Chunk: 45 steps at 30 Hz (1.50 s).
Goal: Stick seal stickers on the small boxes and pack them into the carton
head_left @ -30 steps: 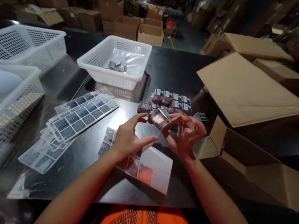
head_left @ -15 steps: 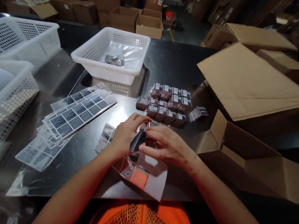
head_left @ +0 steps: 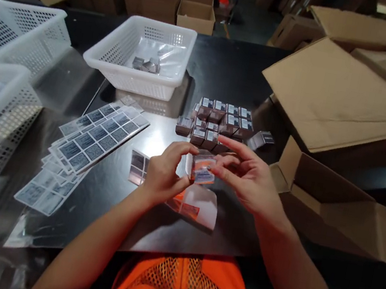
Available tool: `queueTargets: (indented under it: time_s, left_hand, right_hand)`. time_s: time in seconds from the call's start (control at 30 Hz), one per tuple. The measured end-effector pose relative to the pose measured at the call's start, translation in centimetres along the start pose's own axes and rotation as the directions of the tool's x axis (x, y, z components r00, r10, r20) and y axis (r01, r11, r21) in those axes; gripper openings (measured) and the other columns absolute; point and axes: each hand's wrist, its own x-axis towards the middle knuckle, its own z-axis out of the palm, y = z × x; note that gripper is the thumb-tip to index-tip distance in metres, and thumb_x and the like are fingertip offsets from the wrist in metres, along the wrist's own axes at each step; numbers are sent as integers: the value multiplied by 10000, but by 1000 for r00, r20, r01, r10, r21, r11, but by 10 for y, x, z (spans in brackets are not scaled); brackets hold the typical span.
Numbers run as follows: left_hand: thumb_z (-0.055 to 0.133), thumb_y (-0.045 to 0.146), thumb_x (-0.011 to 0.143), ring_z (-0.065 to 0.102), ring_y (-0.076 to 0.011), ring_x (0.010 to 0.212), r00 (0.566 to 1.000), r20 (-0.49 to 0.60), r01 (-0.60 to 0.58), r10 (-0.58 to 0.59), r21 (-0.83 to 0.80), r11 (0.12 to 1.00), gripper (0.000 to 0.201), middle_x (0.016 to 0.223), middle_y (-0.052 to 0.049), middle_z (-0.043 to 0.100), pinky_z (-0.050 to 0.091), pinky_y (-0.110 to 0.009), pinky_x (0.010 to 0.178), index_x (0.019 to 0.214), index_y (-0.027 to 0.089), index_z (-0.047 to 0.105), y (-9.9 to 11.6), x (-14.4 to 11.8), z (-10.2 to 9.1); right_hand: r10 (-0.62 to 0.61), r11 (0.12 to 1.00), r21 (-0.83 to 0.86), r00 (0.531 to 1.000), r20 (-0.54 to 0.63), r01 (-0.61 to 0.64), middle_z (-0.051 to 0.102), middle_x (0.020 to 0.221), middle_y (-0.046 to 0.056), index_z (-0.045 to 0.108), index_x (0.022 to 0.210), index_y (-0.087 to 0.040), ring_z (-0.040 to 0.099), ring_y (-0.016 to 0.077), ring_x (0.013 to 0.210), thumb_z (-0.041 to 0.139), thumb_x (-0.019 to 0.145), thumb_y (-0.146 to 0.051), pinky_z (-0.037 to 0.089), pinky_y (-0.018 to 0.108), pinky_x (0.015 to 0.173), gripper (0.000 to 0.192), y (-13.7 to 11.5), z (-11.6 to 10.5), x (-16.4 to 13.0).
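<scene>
Your left hand (head_left: 167, 172) grips the small shiny box (head_left: 204, 170) by its left side, over the table (head_left: 92, 206). Your right hand (head_left: 251, 184) is at its right side, index finger extended; its grip cannot be determined. Grouped boxes (head_left: 231, 123) stand just beyond, on the far side.

Packing area, warehouse or workshop type: brown cartons (head_left: 161, 4) piled across the dim background, shiny metal worktop (head_left: 97, 197) with white plastic baskets (head_left: 132, 82), rows of small boxes (head_left: 231, 123), printed label sheets (head_left: 98, 140), open carton (head_left: 330, 203) at right.
</scene>
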Motion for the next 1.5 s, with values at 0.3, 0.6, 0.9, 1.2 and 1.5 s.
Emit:
queueTargets:
  time_s: [0.3,0.6,0.9,1.2,1.5]
  left_hand:
    - [706,188,790,662,-151,771,1000,-9,5,-4,70,998,455,1129,-51,711,464,-241,568,1206,236,529,1,-1,-2]
    - [712,160,783,668,-146,799,996,-60,-67,70,48,997,457,1105,-53,715,464,-226,565,1206,200,544,2,1,-2]
    - [739,245,841,705,-194,960,994,-55,-92,95,42,995,422,1123,-74,721,549,-262,700,1222,198,563,-1,-1,-2]
    - [842,354,803,688,-144,745,996,35,-77,80,-89,993,493,1100,-63,739,517,-236,597,1201,221,585,3,-5,7]
    - [836,464,753,397,-43,420,962,100,248,-254,64,967,525,964,10,749,324,-221,452,1178,224,644,-1,-11,12]
  right_hand:
    - [-7,1000,23,999,-43,8,685,760,-58,487,1312,-273,735,168,789,875,767,-353,627,325,779,673,2,4,0]
    - [28,998,52,998,-55,-25,705,753,-66,476,1254,-281,733,165,760,915,732,-341,625,310,755,685,-2,7,0]
    - [11,999,-44,990,-140,-17,661,728,-66,480,1235,-296,694,170,730,890,738,-359,613,329,726,647,-1,14,-3]
    - [-3,995,94,983,-183,21,550,840,-68,495,1137,-283,673,122,693,891,708,-353,617,266,602,588,23,-7,-21]
    - [-888,460,-675,290,-357,577,562,639,-10,624,787,-208,593,135,452,676,899,-289,532,276,400,147,50,-106,-130]
